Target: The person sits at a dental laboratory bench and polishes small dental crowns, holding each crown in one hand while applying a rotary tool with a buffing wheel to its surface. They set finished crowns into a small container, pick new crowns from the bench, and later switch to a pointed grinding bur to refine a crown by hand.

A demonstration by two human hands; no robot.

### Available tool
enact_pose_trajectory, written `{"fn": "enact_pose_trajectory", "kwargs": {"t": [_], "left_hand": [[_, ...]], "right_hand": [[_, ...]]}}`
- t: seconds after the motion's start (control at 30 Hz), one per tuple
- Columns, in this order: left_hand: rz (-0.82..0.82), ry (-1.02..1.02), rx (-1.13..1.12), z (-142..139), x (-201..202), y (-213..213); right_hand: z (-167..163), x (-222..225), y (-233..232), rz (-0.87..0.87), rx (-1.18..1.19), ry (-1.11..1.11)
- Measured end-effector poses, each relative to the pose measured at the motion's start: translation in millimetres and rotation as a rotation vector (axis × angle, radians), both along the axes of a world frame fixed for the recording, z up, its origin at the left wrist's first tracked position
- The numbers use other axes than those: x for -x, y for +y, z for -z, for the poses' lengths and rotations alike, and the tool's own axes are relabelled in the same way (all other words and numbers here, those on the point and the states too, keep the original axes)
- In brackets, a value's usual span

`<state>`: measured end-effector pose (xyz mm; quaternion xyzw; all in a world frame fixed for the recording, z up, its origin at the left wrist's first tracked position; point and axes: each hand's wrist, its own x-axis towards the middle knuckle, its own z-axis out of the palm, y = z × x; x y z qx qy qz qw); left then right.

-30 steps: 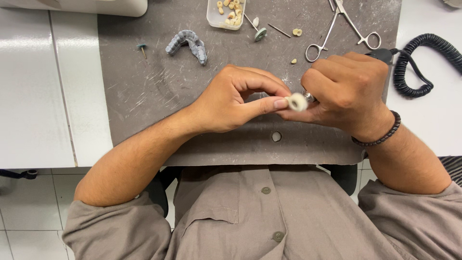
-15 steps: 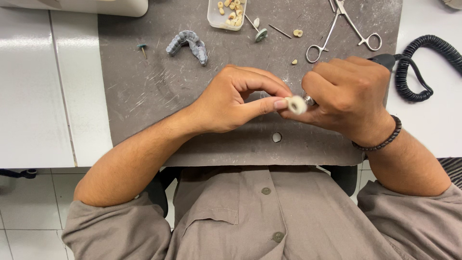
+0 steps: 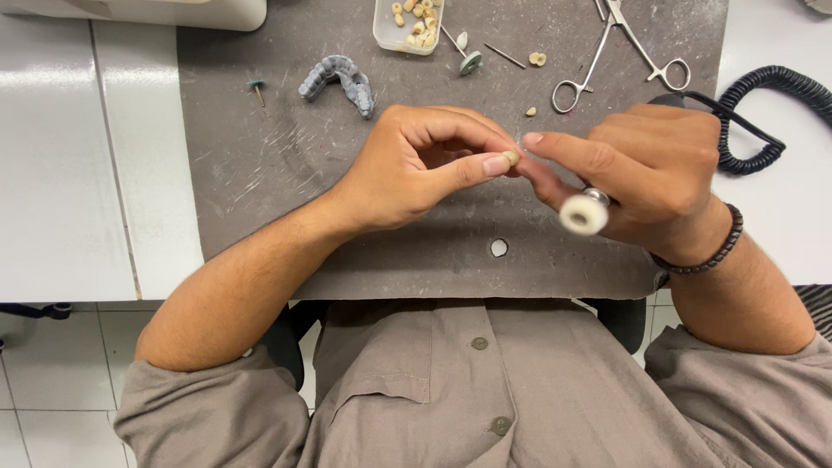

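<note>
Where a scratched grey mat (image 3: 260,173) covers the white worktop (image 3: 78,173), two hands meet.
Left hand (image 3: 416,169) fingers pinch one small tooth-coloured piece (image 3: 511,158); right hand (image 3: 646,178) fingers wrap one handpiece with a white polishing wheel (image 3: 583,214). One grey dental cast (image 3: 340,80), one pair of forceps (image 3: 620,52).

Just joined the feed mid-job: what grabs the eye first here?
At the centre, the left hand pinches a small tooth-coloured piece at its fingertips, touching the right hand, which holds a handpiece with a white polishing wheel. Behind them on the grey mat lie a grey dental arch model and metal forceps.
</note>
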<state>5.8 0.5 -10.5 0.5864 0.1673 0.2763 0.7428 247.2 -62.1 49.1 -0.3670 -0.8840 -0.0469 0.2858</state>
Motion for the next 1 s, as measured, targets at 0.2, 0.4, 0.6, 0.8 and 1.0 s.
{"fn": "enact_pose_trajectory", "kwargs": {"t": [0.2, 0.4, 0.6, 0.8, 1.0], "left_hand": [[0.003, 0.036, -0.023, -0.1, -0.8, -0.2], [-0.063, -0.034, -0.120, -1.7, -0.9, -5.0], [-0.169, -0.095, -0.335, -1.3, -0.7, -6.4], [-0.208, -0.057, -0.481, -3.8, -0.6, -5.5], [-0.193, 0.003, -0.379, -8.3, 0.3, -10.5]], "right_hand": [[7.4, 0.1, -0.4, -0.077, 0.118, 0.110], [13.4, -2.2, -2.2, -0.047, 0.149, 0.138], [16.6, -1.2, -4.8, 0.013, 0.197, 0.199], [17.1, -1.8, -4.7, -0.006, 0.199, 0.225], [14.4, -5.3, -2.3, 0.025, 0.175, 0.122]]}}
